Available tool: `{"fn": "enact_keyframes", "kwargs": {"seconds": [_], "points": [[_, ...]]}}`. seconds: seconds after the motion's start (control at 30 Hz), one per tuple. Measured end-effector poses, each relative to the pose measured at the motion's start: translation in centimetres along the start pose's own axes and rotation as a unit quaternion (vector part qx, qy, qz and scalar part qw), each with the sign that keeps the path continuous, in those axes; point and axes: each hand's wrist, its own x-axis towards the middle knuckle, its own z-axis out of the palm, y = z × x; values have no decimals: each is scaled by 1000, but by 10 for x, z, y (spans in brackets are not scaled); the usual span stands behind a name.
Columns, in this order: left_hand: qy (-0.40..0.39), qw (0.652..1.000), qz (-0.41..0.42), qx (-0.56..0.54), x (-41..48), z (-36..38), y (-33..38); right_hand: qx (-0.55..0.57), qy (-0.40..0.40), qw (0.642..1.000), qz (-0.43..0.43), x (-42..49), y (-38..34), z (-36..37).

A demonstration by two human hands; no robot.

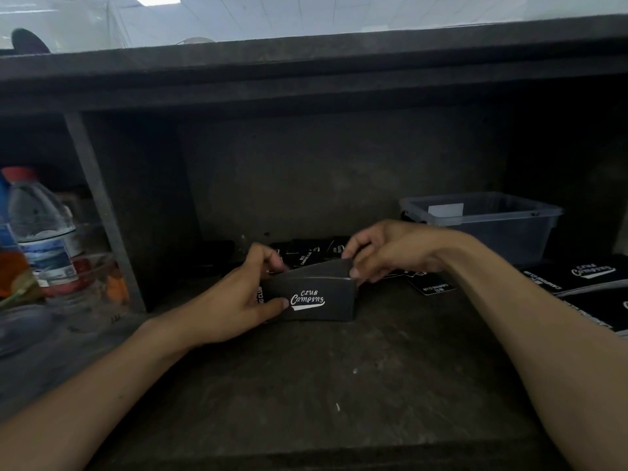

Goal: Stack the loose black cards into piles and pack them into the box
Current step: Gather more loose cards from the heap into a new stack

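On the bench (pixel 339 385), left hand (pixel 234 300) and right hand (pixel 390 249) fingers grip the box (pixel 316 300)

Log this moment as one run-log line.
left hand: grips black box at its left end | right hand: pinches top flap, partly raised | loose black cards: lying behind box

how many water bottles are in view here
1: a clear bottle with a red cap stands at far left, left of the grey post. A blue shape cut off at the left edge might be a second. Clutter there may hide more.
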Motion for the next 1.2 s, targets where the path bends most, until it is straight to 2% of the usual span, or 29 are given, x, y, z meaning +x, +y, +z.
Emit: {"fn": "enact_keyframes", "kwargs": {"seconds": [0.07,0.13,0.2,0.23,0.3,0.47,0.57,0.63,0.73,0.9,0.97,1.07,1.13,1.2], "points": [[-24,1000,10,-18,0,0,4,-12,19,1000,-22,0,-1,-5],[-30,999,43,10,0,-1,5,-25,113,992,-46,9,3,-3],[-32,997,62,31,0,-2,5,-145,236,958,-68,25,14,3],[-31,997,61,28,0,-2,5,-223,259,938,-61,32,20,7],[-29,997,61,27,0,-2,5,-307,245,920,-16,42,30,15],[-23,998,50,21,-1,-1,6,-316,275,908,13,42,28,6],[-29,998,47,18,0,-1,5,-329,287,900,1,30,24,-4],[-29,998,50,25,0,0,4,-349,260,900,-10,24,25,-6],[-23,997,57,38,1,0,2,-321,231,917,-52,25,28,-9],[-8,997,65,50,3,-1,-5,-239,304,915,-112,25,21,-17],[4,998,52,46,2,-1,-3,-161,263,940,-145,18,15,-13],[22,999,31,38,0,0,0,-90,102,983,-121,8,5,-1],[18,999,17,38,0,1,0,-71,36,992,-94,9,2,6],[11,998,19,52,0,0,0,-50,18,995,-88,11,2,8]]}}
